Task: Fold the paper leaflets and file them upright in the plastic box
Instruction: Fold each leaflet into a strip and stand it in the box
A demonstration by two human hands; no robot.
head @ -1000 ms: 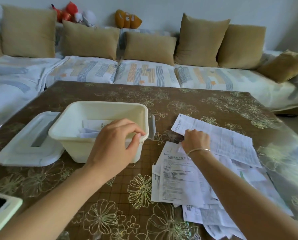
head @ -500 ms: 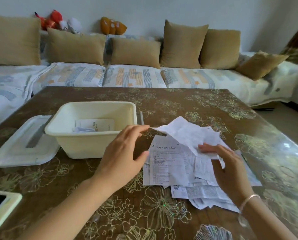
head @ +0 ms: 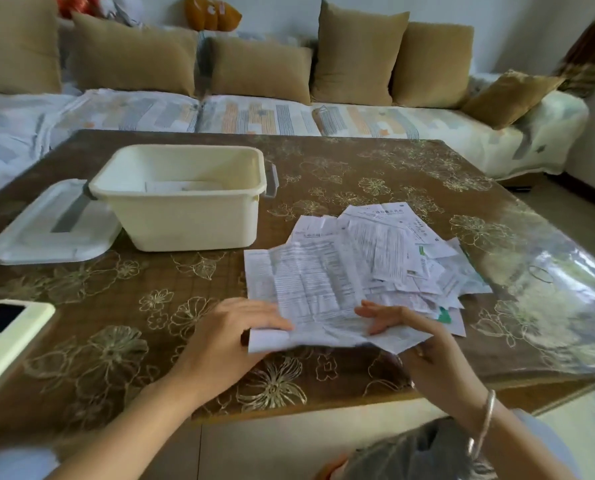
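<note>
The leaflet point(head: 309, 289) I am working on lies spread near the front edge of the counter point(head: 133, 317), a little right of the middle, its near edge crumpled and slightly lifted. It is covered in dense small print in table-like rows, and none of it is sharp enough for me to read.

My left hand point(head: 233, 337) rests on its near left corner with the fingers point(head: 275, 322) almost straight and flat on the paper. My right hand point(head: 424, 344) lies on the near right part, its fingers point(head: 386, 311) stretched out over the sheet too. Neither hand is clenched, and I cannot tell whether a thumb is tucked under the edge.

Just behind and to the right, the loose pile of leaflets point(head: 396, 244) spreads toward the right edge. The top sheet carries a bold heading that I cannot make out, and a few sheets show green marks.

The plastic box point(head: 185, 216) stands left of the pile, toward the back left, open. White folded leaflets point(head: 181, 186) show inside along its far wall. Its lid point(head: 50, 233) lies flat just beside it, at the left edge. A phone point(head: 5, 337) sits at the front left corner. Beyond the back edge runs a sofa point(head: 261, 116) with tan cushions point(head: 358, 53).
</note>
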